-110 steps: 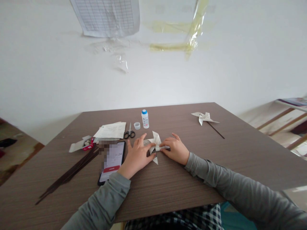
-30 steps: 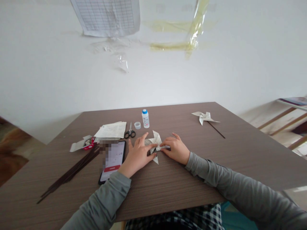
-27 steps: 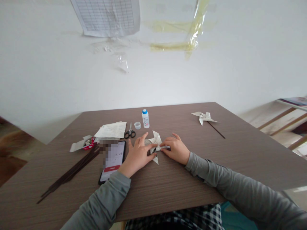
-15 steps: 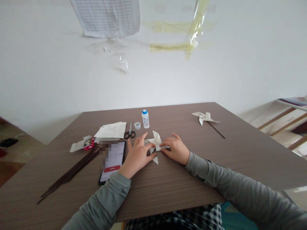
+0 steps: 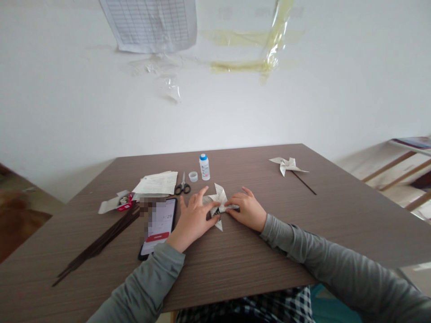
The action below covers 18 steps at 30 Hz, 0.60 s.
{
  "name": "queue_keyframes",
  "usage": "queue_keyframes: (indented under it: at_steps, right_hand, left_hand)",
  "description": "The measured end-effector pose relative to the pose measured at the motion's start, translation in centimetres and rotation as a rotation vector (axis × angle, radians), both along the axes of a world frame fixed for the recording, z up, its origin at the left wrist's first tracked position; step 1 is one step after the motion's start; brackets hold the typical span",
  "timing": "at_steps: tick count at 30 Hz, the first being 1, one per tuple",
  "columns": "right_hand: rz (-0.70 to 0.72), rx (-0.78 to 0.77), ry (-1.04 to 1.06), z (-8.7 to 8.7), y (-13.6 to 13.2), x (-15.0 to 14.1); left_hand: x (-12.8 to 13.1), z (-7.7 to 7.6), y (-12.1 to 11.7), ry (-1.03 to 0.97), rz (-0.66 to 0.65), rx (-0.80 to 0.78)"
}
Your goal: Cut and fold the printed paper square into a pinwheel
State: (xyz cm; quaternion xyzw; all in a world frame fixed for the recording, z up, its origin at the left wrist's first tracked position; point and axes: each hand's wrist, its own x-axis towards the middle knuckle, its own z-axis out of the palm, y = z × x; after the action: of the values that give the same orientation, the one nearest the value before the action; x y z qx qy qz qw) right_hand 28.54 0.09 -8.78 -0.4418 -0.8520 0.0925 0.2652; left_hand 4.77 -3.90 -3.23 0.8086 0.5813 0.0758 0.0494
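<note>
A pinwheel folded from printed paper (image 5: 220, 194) lies on the table in front of me, its pointed blades spread. My left hand (image 5: 193, 220) has thumb and index finger closed on its left side near the centre, the other fingers raised. From the right, my right hand (image 5: 247, 210) pinches the blade on that side, fingers bent together. Part of the pinwheel's middle is hidden by my fingertips. Just beyond it stand a glue bottle with a blue top (image 5: 204, 167) and a small clear cap (image 5: 193, 176). Black-handled scissors (image 5: 182, 188) lie left of the cap.
A phone (image 5: 158, 233) lies beside my left forearm. Further left are thin dark sticks (image 5: 97, 240), a small open red box (image 5: 124, 202) and stacked paper sheets (image 5: 156, 184). Another paper pinwheel on a stick (image 5: 288, 166) rests at the back right. A white wall borders the table.
Both hands keep nearly the same hold on the pinwheel. The phone's display has moved on by one second. A blurred brown shape has come into view at the far left edge.
</note>
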Motion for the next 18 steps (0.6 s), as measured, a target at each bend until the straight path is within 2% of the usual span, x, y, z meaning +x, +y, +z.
queue_keyframes:
  at_steps: [18]
  right_hand:
    - [-0.001, -0.031, -0.011, 0.33, -0.11, -0.10]
  left_hand:
    - [0.11, 0.12, 0.00, -0.017, 0.003, -0.009]
